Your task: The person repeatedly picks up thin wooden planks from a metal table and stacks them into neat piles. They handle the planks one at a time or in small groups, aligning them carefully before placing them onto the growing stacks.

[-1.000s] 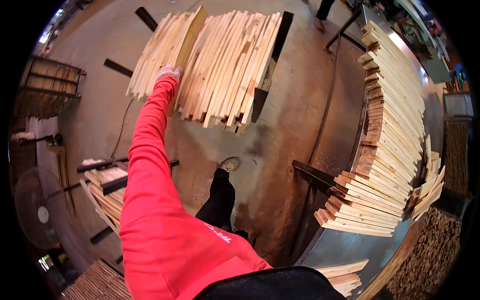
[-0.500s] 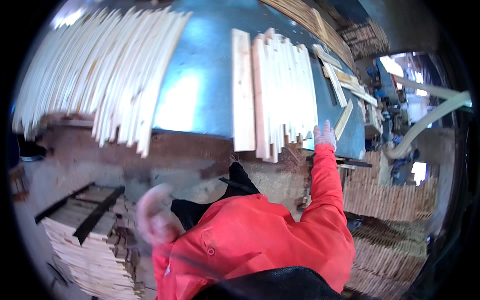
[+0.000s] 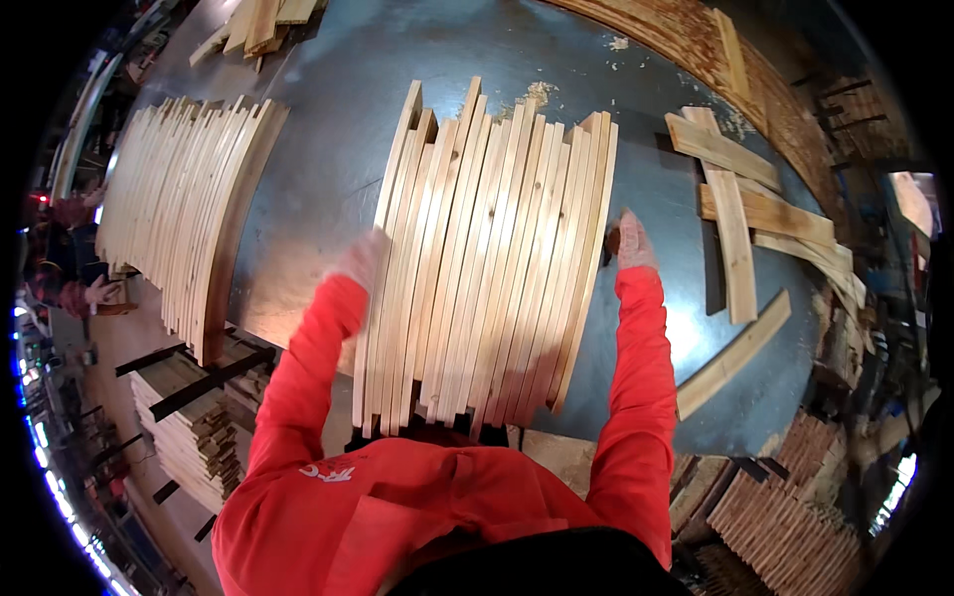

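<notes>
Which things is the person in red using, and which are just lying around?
Seem part of the job:
long, pale wooden slats between the left hand and right hand
flat grey metal table beneath

Seem just lying about:
loose flat tan wooden boards, right
crumbly beige wood shavings beyond the slats

Board row on table between hands; second row left; loose boards right.
</notes>
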The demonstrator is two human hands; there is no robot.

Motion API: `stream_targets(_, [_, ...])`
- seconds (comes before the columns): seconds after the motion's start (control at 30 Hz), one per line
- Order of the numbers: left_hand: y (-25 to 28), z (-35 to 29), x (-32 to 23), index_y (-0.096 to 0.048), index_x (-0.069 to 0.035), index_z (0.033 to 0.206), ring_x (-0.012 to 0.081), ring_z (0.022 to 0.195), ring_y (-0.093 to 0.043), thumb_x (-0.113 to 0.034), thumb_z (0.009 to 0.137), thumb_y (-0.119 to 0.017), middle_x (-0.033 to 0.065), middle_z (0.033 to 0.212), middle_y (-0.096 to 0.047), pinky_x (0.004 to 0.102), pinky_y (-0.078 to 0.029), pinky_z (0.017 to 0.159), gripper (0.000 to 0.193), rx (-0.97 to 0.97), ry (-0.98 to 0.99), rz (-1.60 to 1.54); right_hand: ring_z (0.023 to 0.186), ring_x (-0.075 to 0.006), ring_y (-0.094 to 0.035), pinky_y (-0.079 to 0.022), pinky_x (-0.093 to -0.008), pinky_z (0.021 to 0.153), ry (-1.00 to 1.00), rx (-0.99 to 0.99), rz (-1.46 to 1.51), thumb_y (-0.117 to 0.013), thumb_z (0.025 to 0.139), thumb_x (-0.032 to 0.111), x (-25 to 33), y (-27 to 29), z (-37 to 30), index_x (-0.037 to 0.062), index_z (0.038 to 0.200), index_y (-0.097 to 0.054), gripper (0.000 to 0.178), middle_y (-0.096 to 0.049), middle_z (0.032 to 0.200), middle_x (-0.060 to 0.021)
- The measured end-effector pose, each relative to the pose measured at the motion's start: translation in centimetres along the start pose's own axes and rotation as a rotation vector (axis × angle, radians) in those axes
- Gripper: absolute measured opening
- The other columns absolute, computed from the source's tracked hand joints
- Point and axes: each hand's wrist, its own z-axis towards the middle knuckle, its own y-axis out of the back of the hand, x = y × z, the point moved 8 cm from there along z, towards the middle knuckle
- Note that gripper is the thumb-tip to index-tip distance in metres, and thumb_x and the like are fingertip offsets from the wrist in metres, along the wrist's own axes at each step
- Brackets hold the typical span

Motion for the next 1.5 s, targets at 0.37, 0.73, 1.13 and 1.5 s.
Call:
stream_targets(0.37, [1.4,11.2,-5.9,-0.052,-0.003,0.129,0.0255,0.110,-0.056,-0.058,0.096,-0.033,0.0130,0.120,-0.060,0.0368,-0.041,0.100,0.067,0.043,-0.234,-1.216,0.119,-0.0243,-0.050,-0.039,-0.0345,0.103,-0.289,0.256,1.063,-0.037,0.097,0.056,2.6,-9.2,6.6,0.0086,0.137,-0.045,0.062,-0.052,0.133,-0.0079])
stream_targets(0.73, [14.0,10.4,-11.7,-0.051,-0.008,0.127,0.0238,0.108,-0.055,-0.046,0.096,-0.039,0.0120,0.120,-0.057,0.0367,-0.041,0.095,0.050,-0.296,-0.505,-0.778,0.130,-0.0276,-0.040,-0.028,-0.0390,0.112,0.122,0.702,1.278,-0.036,0.096,0.056,18.5,-1.8,8.9,0.0075,0.144,-0.033,0.068,-0.039,0.146,-0.0088])
stream_targets(1.13, [34.3,-6.7,-25.2,-0.052,-0.001,0.124,0.0212,0.106,-0.055,-0.034,0.100,-0.040,0.0132,0.118,-0.058,0.0337,-0.041,0.095,0.043,-0.380,-1.314,-1.088,0.128,-0.0274,-0.042,-0.034,-0.0378,0.109,0.163,0.211,0.804,-0.043,0.097,0.042,30.0,9.4,12.6,0.0071,0.147,-0.027,0.062,-0.041,0.144,-0.0123])
stream_targets(1.5, [2.0,4.6,-4.8,-0.022,-0.001,0.147,0.0254,0.133,-0.038,-0.039,0.093,-0.051,0.0194,0.142,-0.043,0.0323,-0.029,0.110,0.072,-0.201,-0.304,-0.528,0.122,-0.0236,-0.048,-0.041,-0.0315,0.102,-0.552,0.220,0.660,-0.057,0.093,0.030,4.4,-8.3,1.3,0.0051,0.149,-0.021,0.071,-0.047,0.135,-0.0156])
